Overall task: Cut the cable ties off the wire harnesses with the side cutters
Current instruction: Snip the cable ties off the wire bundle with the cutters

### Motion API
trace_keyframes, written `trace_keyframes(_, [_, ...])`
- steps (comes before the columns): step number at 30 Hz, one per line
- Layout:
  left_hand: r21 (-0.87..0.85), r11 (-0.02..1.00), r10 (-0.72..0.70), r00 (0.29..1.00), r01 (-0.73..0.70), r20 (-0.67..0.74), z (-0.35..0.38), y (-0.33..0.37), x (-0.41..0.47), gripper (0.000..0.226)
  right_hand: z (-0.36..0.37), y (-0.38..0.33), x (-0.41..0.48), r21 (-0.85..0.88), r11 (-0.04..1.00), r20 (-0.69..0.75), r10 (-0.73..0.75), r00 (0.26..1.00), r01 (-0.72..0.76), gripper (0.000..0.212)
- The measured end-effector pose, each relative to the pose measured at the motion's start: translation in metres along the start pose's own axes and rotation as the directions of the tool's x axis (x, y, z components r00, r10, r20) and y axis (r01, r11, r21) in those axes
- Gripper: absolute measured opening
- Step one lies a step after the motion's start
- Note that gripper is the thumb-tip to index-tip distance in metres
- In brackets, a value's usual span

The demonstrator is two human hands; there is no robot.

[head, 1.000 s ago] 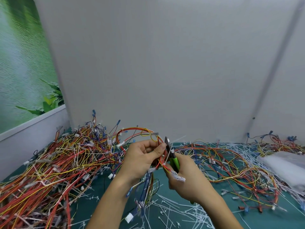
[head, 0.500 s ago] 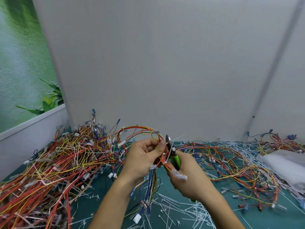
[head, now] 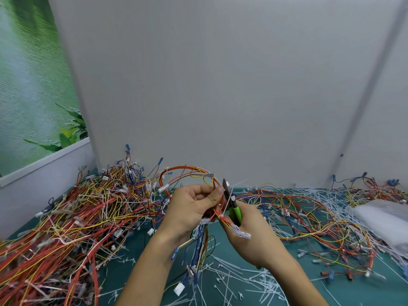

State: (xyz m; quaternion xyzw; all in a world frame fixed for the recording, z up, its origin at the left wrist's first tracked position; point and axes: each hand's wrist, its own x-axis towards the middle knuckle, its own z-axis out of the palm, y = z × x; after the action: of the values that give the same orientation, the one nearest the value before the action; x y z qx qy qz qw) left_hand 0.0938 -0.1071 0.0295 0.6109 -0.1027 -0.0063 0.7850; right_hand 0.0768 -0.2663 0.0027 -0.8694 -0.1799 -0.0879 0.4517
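My left hand (head: 191, 208) grips a wire harness (head: 189, 173) of red, yellow and blue wires, lifted above the table; its loop arches up behind my fingers and its ends hang down below. My right hand (head: 251, 235) holds green-handled side cutters (head: 233, 206), their dark jaws pointing up beside my left thumb. A white cable tie (head: 228, 200) on the harness sits right at the jaws, its tail sticking up to the right.
A large heap of tied harnesses (head: 72, 228) fills the table's left. More loose harnesses (head: 309, 217) spread to the right. Cut white ties (head: 238, 281) litter the green table top. A white plastic bag (head: 384, 219) lies at the right edge. Grey partition walls stand close behind.
Both hands stay together with the harness and cutters; they have drifted slightly and the hanging wire ends have swung a little. The grips are the same.
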Motion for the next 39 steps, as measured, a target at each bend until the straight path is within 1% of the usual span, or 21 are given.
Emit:
trace_keyframes(3, [-0.016,1.0,0.0,1.0,-0.001,-0.006,0.001,0.0,0.0,0.015,0.0,-0.001,-0.001,0.019,1.0,-0.003,-0.003,1.0,0.003,0.033])
trace_keyframes(7, [-0.024,1.0,0.0,1.0,0.0,-0.009,0.001,0.0,-0.001,0.013,-0.002,-0.007,-0.002,0.027,1.0,0.024,-0.012,1.0,0.011,0.02])
trace_keyframes(9, [-0.015,1.0,0.003,1.0,-0.003,-0.002,0.0,0.0,-0.001,0.014,-0.003,-0.006,-0.002,0.016,1.0,0.017,-0.017,1.0,0.017,0.023])
trace_keyframes(11, [-0.004,1.0,0.007,1.0,-0.007,0.002,0.0,0.0,-0.002,0.016,-0.001,-0.004,-0.002,0.032,0.999,0.02,0.022,1.0,-0.023,0.031])
trace_keyframes(13, [0.001,1.0,0.009,1.0,-0.009,0.006,-0.001,0.0,-0.002,0.017,-0.002,-0.002,-0.001,0.019,0.999,0.039,0.05,0.998,-0.05,0.035])
trace_keyframes(15, [0.003,1.0,0.01,1.0,-0.01,0.012,-0.001,0.001,-0.003,0.016,-0.003,-0.002,0.0,-0.013,0.999,0.049,0.04,0.998,-0.039,0.035])
trace_keyframes(17, [0.001,1.0,0.014,1.0,-0.014,0.014,0.0,0.001,-0.003,0.017,-0.004,-0.001,0.0,-0.008,1.0,0.033,0.023,0.999,-0.023,0.037])
trace_keyframes(23, [0.027,0.999,0.018,1.0,-0.018,0.016,-0.002,0.001,-0.003,0.017,-0.004,-0.007,-0.002,0.009,1.0,0.04,0.015,0.999,-0.015,0.028])
trace_keyframes(28, [0.027,0.999,0.023,1.0,-0.024,0.019,-0.002,0.0,-0.003,0.017,-0.002,0.0,0.0,0.016,0.998,0.034,0.056,0.998,-0.057,0.032])
trace_keyframes(35, [0.019,0.999,0.029,0.999,-0.03,0.035,-0.003,-0.001,-0.003,0.015,-0.005,-0.003,-0.001,-0.023,0.999,0.041,0.032,0.999,-0.031,0.033])
trace_keyframes(37, [0.022,0.999,0.031,0.999,-0.032,0.035,-0.003,-0.002,-0.002,0.016,-0.007,-0.007,-0.002,0.008,1.0,0.068,0.027,0.997,-0.027,0.03])
trace_keyframes(39, [0.027,0.999,0.029,0.999,-0.03,0.037,-0.004,-0.003,-0.001,0.018,-0.01,-0.01,-0.004,0.016,1.0,0.102,-0.002,0.995,0.001,0.023])
